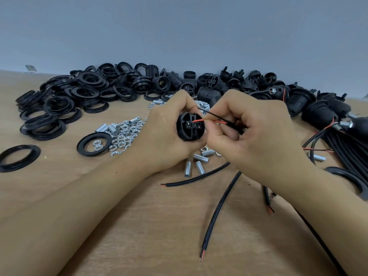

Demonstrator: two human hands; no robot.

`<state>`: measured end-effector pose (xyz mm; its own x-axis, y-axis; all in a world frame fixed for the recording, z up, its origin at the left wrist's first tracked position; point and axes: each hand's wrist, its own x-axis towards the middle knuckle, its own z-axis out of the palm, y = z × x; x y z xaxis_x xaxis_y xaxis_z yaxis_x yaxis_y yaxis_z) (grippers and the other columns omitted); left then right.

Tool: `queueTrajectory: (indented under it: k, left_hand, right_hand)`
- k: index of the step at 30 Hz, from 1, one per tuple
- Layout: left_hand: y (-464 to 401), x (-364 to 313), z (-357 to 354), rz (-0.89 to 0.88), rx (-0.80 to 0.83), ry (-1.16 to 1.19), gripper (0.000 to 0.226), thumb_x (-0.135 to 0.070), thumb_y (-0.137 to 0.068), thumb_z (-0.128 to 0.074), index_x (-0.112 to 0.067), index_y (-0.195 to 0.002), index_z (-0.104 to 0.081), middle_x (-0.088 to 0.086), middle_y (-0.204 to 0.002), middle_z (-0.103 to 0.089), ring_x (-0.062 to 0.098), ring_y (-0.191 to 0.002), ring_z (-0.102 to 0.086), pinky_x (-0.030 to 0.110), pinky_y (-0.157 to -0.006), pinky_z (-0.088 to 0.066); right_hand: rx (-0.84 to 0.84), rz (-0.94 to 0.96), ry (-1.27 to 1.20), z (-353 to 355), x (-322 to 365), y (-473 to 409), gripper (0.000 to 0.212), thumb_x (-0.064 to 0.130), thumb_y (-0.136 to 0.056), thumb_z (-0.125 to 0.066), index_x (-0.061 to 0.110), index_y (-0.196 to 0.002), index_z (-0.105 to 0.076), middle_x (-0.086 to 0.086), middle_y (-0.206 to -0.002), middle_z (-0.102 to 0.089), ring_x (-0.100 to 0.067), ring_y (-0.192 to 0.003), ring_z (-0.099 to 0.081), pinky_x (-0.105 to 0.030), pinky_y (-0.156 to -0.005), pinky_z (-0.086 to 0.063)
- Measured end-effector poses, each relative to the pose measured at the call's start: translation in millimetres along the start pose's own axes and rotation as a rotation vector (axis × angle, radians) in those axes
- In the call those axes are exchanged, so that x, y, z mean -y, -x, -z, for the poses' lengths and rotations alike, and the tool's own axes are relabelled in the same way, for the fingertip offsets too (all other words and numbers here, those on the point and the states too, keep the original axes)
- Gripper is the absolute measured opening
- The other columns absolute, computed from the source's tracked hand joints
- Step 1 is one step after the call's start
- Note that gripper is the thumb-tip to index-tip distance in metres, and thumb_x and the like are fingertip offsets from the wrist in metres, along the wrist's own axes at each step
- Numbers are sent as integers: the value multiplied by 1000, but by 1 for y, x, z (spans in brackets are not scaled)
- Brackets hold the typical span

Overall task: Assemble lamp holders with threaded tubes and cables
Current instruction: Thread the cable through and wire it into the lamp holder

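Note:
My left hand [163, 134] grips a black lamp holder [189, 126] above the table's middle, its terminal end turned toward me. My right hand [258, 134] pinches a black cable [234, 125] just right of the holder. The cable's red wire [199, 120] reaches into the holder's terminal face, and its black wire [211, 114] sticks out up and to the left. Silver threaded tubes [200, 167] lie on the table below my hands.
A heap of black rings [79, 96] covers the back left, and black holder shells [258, 82] line the back. Silver nuts [123, 134] lie left of my hands. Loose cables [221, 208] cross the front; finished holders with cables [326, 116] are at right.

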<state>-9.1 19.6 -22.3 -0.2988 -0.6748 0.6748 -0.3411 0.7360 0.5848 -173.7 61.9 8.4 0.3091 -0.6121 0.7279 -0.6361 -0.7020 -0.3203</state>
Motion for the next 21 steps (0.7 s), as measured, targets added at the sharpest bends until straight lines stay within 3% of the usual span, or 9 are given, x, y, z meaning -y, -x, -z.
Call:
queueTrajectory:
  k: [8, 15, 18, 21]
  left_hand:
    - [1, -2, 0, -1, 26, -9, 34, -14, -68, -77, -22, -83, -48, -11, -68, -54, 2, -59, -48, 11, -53, -36]
    - [0, 3, 1, -1, 86, -51, 33, -4, -70, -81, -14, -83, -52, -9, -67, -54, 4, -58, -48, 11, -55, -33]
    - [-2, 1, 2, -20, 110, -39, 23, -10, -72, -76, -4, -86, -59, 1, -73, -59, 10, -64, -54, 22, -59, -42]
    - [-4, -1, 3, -112, 140, -88, 27, -9, -74, -76, 1, -97, -66, 14, -94, -63, 28, -86, -61, 42, -74, -49]
  right_hand:
    - [30, 39, 97, -1, 2, 0, 6, 8, -81, -63, 5, -75, -63, 0, -50, -48, -17, -47, -47, -31, -50, -41]
    - [74, 80, 192, 3, 4, -1, 6, 8, -81, -60, 6, -75, -64, 0, -51, -50, -19, -47, -48, -34, -48, -41]
    - [90, 113, 215, 6, 2, -2, 7, 5, -79, -60, 5, -73, -62, 2, -50, -44, -19, -46, -44, -34, -46, -41]
    - [82, 123, 228, 9, 1, -3, 5, 5, -79, -60, 6, -75, -62, 7, -51, -38, -17, -47, -42, -33, -47, -41]
